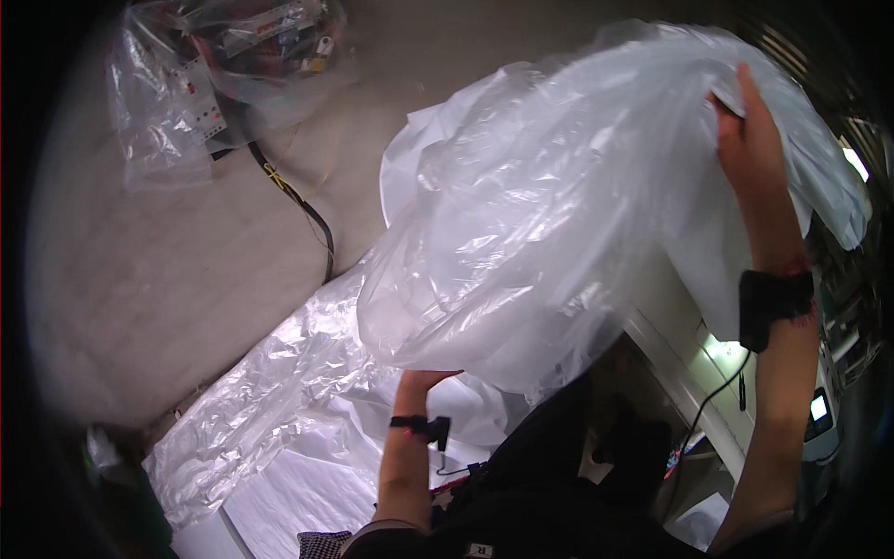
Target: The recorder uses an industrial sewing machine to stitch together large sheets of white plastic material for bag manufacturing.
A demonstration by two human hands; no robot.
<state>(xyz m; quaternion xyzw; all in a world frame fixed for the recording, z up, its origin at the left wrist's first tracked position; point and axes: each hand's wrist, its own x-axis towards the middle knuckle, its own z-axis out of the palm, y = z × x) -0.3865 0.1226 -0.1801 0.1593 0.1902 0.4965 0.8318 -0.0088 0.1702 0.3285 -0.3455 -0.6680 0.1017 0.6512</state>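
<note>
A large bundle of clear plastic sheeting [521, 224], with white sheet material [410, 154] within its folds, is held up in front of me, billowing. My right hand [756, 144] is raised at the upper right, gripping the plastic between thumb and fingers. Low at the middle, my left hand [428, 379] is under the bundle's near edge; its fingers are hidden by the plastic. Both wrists wear dark straps with small devices.
Crinkled plastic [289, 363] and a white sheet [298, 494] lie at the lower left. Against the grey wall [140, 279] hangs a plastic-wrapped electrical unit [205, 102] with a black cable [312, 214]. A pale machine frame [689, 373] stands at the right, near a small lit screen [819, 408].
</note>
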